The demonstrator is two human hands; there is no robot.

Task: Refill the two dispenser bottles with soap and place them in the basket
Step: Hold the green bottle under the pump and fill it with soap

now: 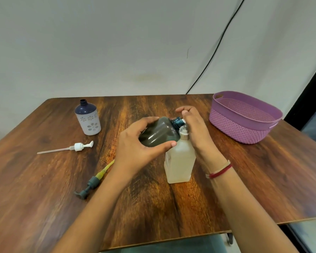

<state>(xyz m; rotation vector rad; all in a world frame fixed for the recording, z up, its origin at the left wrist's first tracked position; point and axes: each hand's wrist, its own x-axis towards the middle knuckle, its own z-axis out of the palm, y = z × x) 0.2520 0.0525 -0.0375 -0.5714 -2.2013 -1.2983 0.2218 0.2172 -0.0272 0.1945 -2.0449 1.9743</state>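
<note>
My left hand grips a dark translucent soap bottle, tipped on its side with its blue neck over the mouth of a frosted square dispenser bottle standing mid-table. My right hand is at the two necks, fingers curled around the top of the frosted bottle. A second dispenser bottle, white with a navy top and flower pattern, stands open at the back left. The purple basket sits at the back right with nothing visible inside.
A white pump head with its tube lies left of centre on the wooden table. A grey pump head with a yellowish tube lies nearer me. A black cable runs down the wall behind.
</note>
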